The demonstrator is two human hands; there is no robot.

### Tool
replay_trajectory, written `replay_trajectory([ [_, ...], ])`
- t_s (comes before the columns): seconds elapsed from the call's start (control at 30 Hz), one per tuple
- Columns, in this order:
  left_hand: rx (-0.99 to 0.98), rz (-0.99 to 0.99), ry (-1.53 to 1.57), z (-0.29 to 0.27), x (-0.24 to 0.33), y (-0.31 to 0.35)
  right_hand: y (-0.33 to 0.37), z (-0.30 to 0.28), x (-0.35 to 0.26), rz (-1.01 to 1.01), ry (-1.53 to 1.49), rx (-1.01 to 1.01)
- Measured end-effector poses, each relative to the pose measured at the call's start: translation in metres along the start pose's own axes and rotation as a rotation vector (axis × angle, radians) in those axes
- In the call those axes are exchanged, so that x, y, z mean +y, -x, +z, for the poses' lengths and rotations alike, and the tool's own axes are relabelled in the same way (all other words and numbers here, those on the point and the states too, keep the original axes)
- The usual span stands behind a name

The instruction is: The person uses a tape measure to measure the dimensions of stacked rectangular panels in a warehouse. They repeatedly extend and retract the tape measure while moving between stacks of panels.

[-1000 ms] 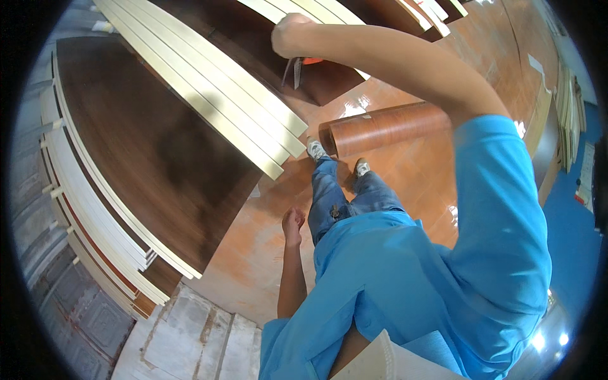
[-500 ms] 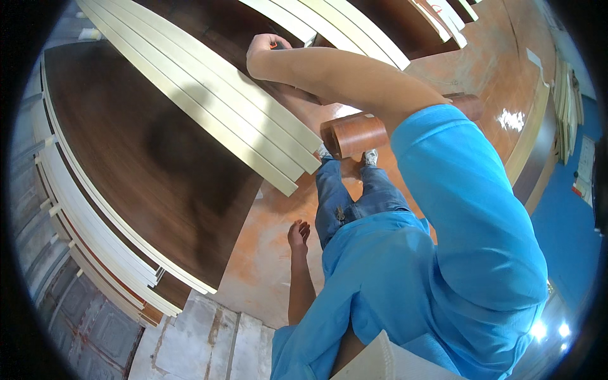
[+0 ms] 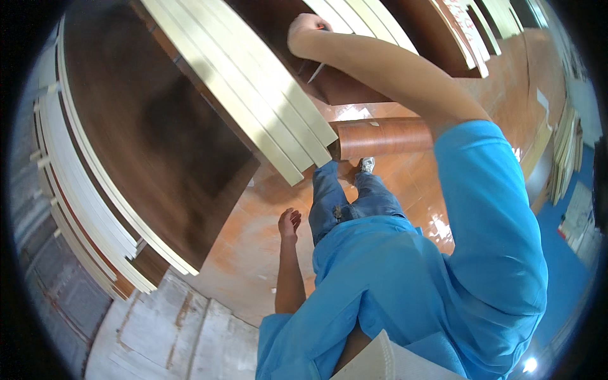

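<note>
My right hand (image 3: pixel 307 26) reaches far forward, closed round a tool with an orange and dark handle (image 3: pixel 322 28); most of the tool is hidden. A thin pale pointed strip (image 3: pixel 316 74) shows below this hand, and I cannot tell whether it belongs to the tool. Close by on the left lies a stack of long cream-edged boards (image 3: pixel 253 95), with a dark brown panel surface (image 3: pixel 361 88) under and beyond the forearm. My left hand (image 3: pixel 289 223) hangs low beside my leg, fingers loosely curled and apart, holding nothing.
A brown wood-grain roll (image 3: pixel 383 138) lies across in front of my feet. On the left stands a large dark panel (image 3: pixel 145 126) with more pale-edged boards (image 3: pixel 95 190) beside it. Further boards (image 3: pixel 459 31) are stacked at the far right, over a shiny orange-brown floor (image 3: pixel 253 253).
The view has shifted, so the boards and roll appear further right. My right hand has moved up and right in the picture, still gripping the tool. My left hand remains low.
</note>
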State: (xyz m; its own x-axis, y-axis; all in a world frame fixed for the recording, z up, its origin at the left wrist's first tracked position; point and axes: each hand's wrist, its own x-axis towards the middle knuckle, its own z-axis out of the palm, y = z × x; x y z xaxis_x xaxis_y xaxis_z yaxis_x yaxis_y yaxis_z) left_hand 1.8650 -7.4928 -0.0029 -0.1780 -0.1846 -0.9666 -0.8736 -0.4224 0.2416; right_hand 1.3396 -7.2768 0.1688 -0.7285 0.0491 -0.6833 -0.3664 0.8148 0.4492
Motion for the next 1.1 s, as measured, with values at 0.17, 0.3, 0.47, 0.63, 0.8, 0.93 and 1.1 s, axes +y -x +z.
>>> replay_trajectory([
  [0.17,0.044,-0.004,0.179,-0.028,-0.023,-0.023,0.047,-0.023,0.045,-0.227,0.156,0.072],
  [0.3,0.014,0.092,0.192,-0.018,-0.021,-0.033,0.093,-0.066,0.083,-0.459,0.532,0.102],
  [0.47,-0.064,0.121,0.209,0.022,-0.003,-0.029,0.119,-0.094,0.087,-0.175,0.446,-0.101],
  [0.63,-0.159,0.144,0.242,0.052,0.005,-0.028,0.098,-0.08,0.094,-0.055,0.318,0.065],
  [0.8,-0.116,0.125,0.269,0.046,-0.003,-0.033,0.074,-0.052,0.118,-0.227,0.24,0.243],
  [0.93,-0.052,0.092,0.295,0.024,-0.015,-0.036,0.07,-0.048,0.122,-0.206,0.201,0.276],
  [1.1,-0.02,0.057,0.298,-0.004,-0.041,-0.038,0.089,-0.055,0.109,-0.061,0.279,0.067],
])
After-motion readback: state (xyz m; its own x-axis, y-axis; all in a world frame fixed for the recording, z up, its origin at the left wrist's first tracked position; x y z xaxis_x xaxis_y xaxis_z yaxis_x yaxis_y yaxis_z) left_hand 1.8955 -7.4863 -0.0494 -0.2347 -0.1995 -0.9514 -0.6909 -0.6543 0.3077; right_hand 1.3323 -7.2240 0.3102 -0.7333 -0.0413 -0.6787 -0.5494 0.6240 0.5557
